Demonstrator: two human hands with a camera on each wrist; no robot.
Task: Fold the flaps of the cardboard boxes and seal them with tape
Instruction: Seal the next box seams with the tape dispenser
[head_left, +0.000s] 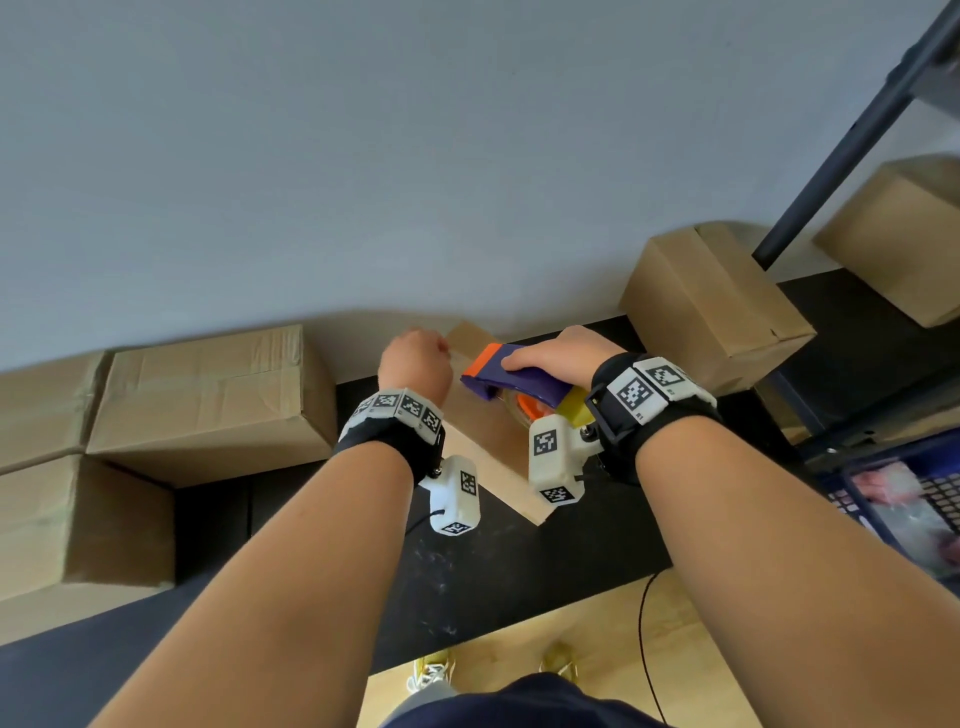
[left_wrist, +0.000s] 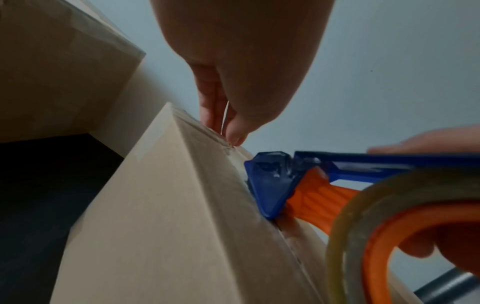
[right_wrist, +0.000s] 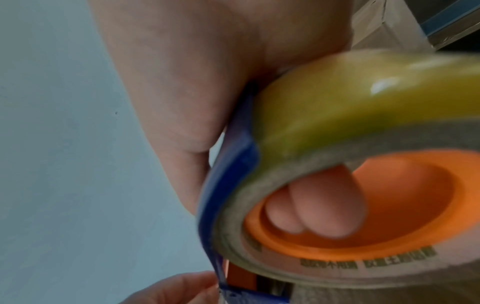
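Note:
A cardboard box (head_left: 483, 431) lies on the black table between my wrists, its top seam running away from me. My right hand (head_left: 558, 353) grips a blue and orange tape dispenser (head_left: 511, 376) with a roll of clear tape (left_wrist: 363, 222); two fingers curl through the orange core (right_wrist: 405, 205). The dispenser's blue nose (left_wrist: 270, 185) presses on the box (left_wrist: 161, 216) along the seam. My left hand (head_left: 415, 361) sits at the box's far end, thumb and finger pinching the thin tape end (left_wrist: 224, 118) just above the box top.
Sealed cardboard boxes are stacked at the left (head_left: 208, 400) and more stand at the back right (head_left: 711, 306). A dark shelf post (head_left: 852, 135) rises at the right. A blue crate (head_left: 904, 499) sits at the right edge. The grey wall is close behind the table (head_left: 519, 571).

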